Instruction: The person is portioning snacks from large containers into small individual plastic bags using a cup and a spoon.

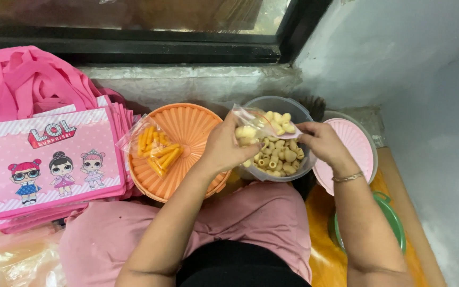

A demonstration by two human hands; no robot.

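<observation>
Clear plastic makes up the small bag (251, 127) held over the round transparent bowl (280, 139), just right of frame centre in the head view. The left hand (225, 146) curls around the bag from its 9 o'clock side, fingers closed on the part filled with pale, shell-shaped snacks (277, 154). The right hand (322, 141) comes in from 3 o'clock, thumb and fingertips pinched together on the bag's open edge (a thin bracelet (348, 177) circles that wrist). More of the same pale snacks fill the bowl beneath the bag.

At 9 o'clock from the bowl lies an orange ribbed lid (187, 133), and on its left part rests another clear bag of orange stick snacks (155, 149). At 3 o'clock from the bowl sits a pink ribbed lid (359, 146), partly hidden by the right wrist. A green container rim (394, 218) shows at 5 o'clock. Far out at 9 o'clock, a stack of pink tote bags (49, 159) printed with cartoon dolls leans by the window ledge (187, 79). Both forearms reach out over pink-clad knees.
</observation>
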